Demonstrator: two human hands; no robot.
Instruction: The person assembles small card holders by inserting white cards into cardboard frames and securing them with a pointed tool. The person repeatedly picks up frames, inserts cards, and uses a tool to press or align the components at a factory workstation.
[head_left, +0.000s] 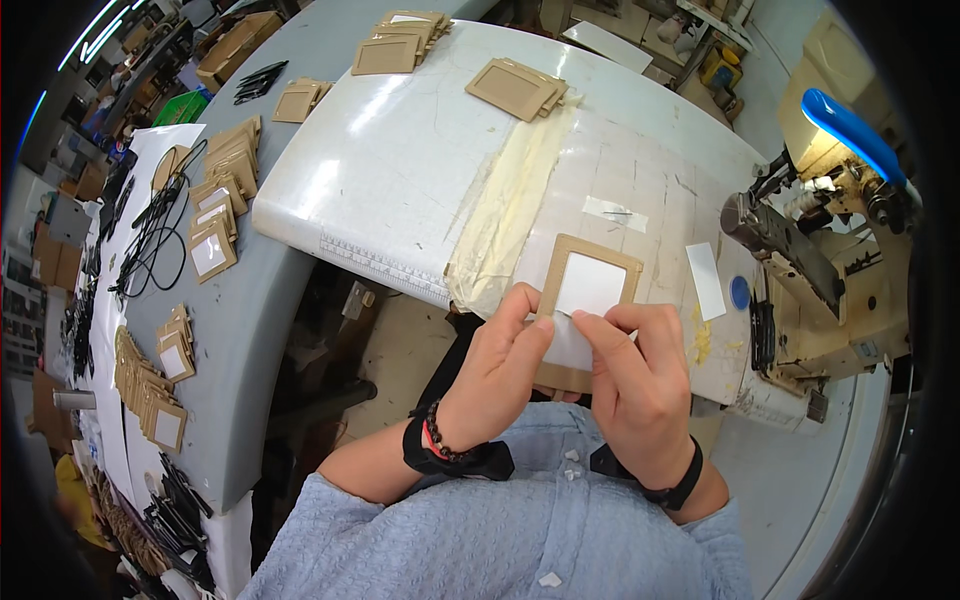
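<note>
tan frame [600,249] sits between left fingers [530,345] clamping its edge and right fingers [607,340] pinching its white card [595,285].

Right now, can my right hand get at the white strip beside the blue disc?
Likely yes: the strip lies uncovered just beyond your right hand, with nothing apparent between them. That hand is busy at the frame, though, so it would probably need to leave that first.

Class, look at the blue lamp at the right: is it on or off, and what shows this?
On: a bright, warm glow shows directly beneath the blue lamp.
</note>
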